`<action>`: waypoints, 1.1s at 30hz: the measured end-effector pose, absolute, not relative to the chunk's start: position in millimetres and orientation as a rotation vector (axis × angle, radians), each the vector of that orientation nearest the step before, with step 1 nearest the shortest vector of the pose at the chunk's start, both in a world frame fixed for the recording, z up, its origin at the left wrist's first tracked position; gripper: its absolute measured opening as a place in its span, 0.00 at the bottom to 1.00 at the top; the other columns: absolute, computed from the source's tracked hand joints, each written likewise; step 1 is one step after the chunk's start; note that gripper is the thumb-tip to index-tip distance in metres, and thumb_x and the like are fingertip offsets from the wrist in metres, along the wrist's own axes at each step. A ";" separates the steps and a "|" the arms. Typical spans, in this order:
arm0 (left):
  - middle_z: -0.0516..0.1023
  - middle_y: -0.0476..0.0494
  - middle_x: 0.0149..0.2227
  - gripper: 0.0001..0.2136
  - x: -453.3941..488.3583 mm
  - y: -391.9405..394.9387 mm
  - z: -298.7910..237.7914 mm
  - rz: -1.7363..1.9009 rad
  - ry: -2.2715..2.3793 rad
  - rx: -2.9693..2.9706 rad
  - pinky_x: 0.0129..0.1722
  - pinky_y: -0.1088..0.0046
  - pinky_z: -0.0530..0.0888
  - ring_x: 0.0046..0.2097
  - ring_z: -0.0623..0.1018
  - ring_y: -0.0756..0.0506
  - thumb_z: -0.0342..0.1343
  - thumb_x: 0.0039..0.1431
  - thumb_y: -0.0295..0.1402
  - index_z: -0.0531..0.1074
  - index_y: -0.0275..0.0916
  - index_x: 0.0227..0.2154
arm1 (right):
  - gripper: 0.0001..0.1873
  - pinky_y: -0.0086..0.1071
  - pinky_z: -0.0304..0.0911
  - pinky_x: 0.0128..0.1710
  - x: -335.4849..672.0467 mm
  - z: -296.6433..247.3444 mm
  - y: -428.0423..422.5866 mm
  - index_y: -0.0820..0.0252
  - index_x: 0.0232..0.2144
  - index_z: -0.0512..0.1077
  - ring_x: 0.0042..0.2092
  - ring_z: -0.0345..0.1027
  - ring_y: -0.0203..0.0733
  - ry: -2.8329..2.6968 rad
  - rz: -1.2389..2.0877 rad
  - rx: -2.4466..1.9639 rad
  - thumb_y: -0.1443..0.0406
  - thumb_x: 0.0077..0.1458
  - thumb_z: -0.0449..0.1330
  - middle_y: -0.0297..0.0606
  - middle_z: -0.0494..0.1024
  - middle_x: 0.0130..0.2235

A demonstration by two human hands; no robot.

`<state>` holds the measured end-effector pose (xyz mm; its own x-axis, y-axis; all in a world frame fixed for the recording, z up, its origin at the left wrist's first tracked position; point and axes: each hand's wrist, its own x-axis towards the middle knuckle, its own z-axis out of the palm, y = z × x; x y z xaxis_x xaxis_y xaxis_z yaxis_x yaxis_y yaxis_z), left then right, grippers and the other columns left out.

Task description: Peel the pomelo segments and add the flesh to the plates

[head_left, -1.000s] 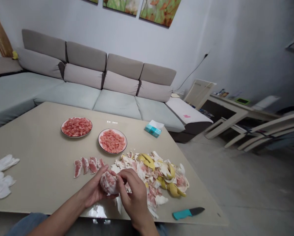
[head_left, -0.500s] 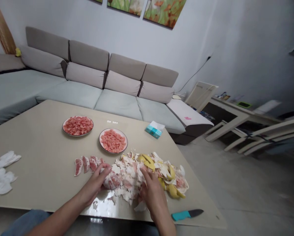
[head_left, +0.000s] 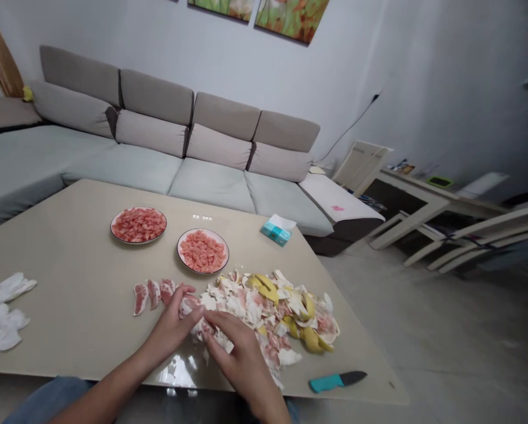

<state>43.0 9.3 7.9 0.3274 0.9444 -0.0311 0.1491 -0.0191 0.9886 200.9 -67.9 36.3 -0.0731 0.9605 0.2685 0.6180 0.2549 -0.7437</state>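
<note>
My left hand (head_left: pixel 172 325) is closed round a pink pomelo segment (head_left: pixel 188 306) at the near middle of the beige table (head_left: pixel 69 277). My right hand (head_left: pixel 240 353) pinches at the white skin of the same segment, fingertips meeting the left thumb. Just right of both hands lies a heap of white and yellow peel (head_left: pixel 281 309). A row of peeled segments (head_left: pixel 154 294) lies just beyond my left hand. Farther back stand two plates of pink fruit pieces, the left plate (head_left: pixel 138 225) and the right plate (head_left: pixel 203 251).
A knife with a teal handle (head_left: pixel 337 381) lies near the table's front right corner. Crumpled white tissues (head_left: pixel 3 315) sit at the left edge, a teal tissue pack (head_left: pixel 277 230) at the far right edge. A grey sofa (head_left: pixel 167 147) runs behind the table.
My right hand went out to the peel heap half a second ago and has come back to the segment in my left hand. The left hand stayed low by the table.
</note>
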 end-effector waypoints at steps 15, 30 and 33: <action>0.74 0.39 0.47 0.21 43.0 5.6 12.4 0.767 1.129 1.625 0.51 0.61 0.67 0.49 0.73 0.38 0.57 0.47 0.34 0.65 0.38 0.46 | 0.11 0.30 0.67 0.31 184.9 22.6 -60.1 0.60 0.29 0.71 0.33 0.68 0.40 -1.731 0.571 -1.569 0.76 0.41 0.56 0.37 0.72 0.31; 0.71 0.35 0.54 0.25 42.3 7.9 5.9 0.834 1.134 1.718 0.59 0.56 0.61 0.58 0.68 0.36 0.56 0.47 0.32 0.64 0.37 0.51 | 0.29 0.37 0.65 0.51 190.3 14.4 -66.8 0.55 0.52 0.68 0.54 0.66 0.46 -1.698 0.607 -1.407 0.75 0.45 0.57 0.42 0.70 0.55; 0.70 0.35 0.56 0.26 41.9 7.7 5.2 0.810 1.157 1.717 0.60 0.57 0.60 0.60 0.66 0.37 0.56 0.46 0.32 0.64 0.37 0.52 | 0.34 0.38 0.64 0.53 185.6 11.0 -65.3 0.56 0.54 0.65 0.53 0.67 0.44 -1.694 0.606 -1.387 0.77 0.43 0.56 0.41 0.72 0.53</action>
<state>41.9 7.7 5.2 0.3513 0.9355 0.0388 0.3561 -0.1719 0.9185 185.6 -65.3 11.0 -0.0319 0.9528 0.3018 0.5453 0.2696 -0.7937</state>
